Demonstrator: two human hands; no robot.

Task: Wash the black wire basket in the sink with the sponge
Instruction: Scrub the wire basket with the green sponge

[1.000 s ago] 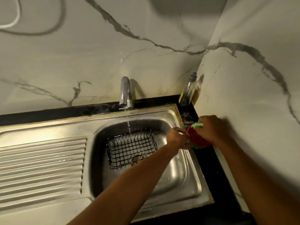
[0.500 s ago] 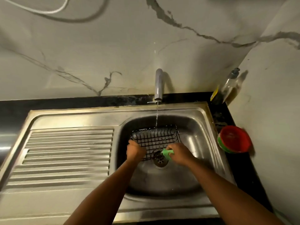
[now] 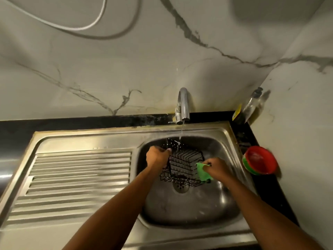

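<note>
A steel sink (image 3: 189, 213) is set into a black surface (image 3: 268, 188), which shows as a narrow strip behind it and down its right side. The sink's ribbed drainboard (image 3: 77, 177) takes up the left half and the basin the right. 2 pale marble-look walls with grey veins meet in a corner at the back right: the back wall (image 3: 126, 60) and the side wall (image 3: 306, 123). A white cord (image 3: 97, 18) loops across the top of the back wall and throws a dark shadow.

The chrome tap (image 3: 183, 105) stands behind the basin, and 1 thin stream of water (image 3: 181, 134) falls from it onto the basket (image 3: 183, 163). The basket is inside the basin, tipped up on edge above the drain (image 3: 180, 185). The left hand (image 3: 156, 157) holds the basket's left rim, its grip curled round the wire. The right hand (image 3: 217, 168) has its grip closed round the green sponge (image 3: 202, 171), which touches the basket's right side.

In the back corner a clear bottle (image 3: 249, 107) with a yellow label leans on the surface. Nearer, just beside the sink's right rim, sits a red bowl (image 3: 260, 160) with green showing under its edge.
</note>
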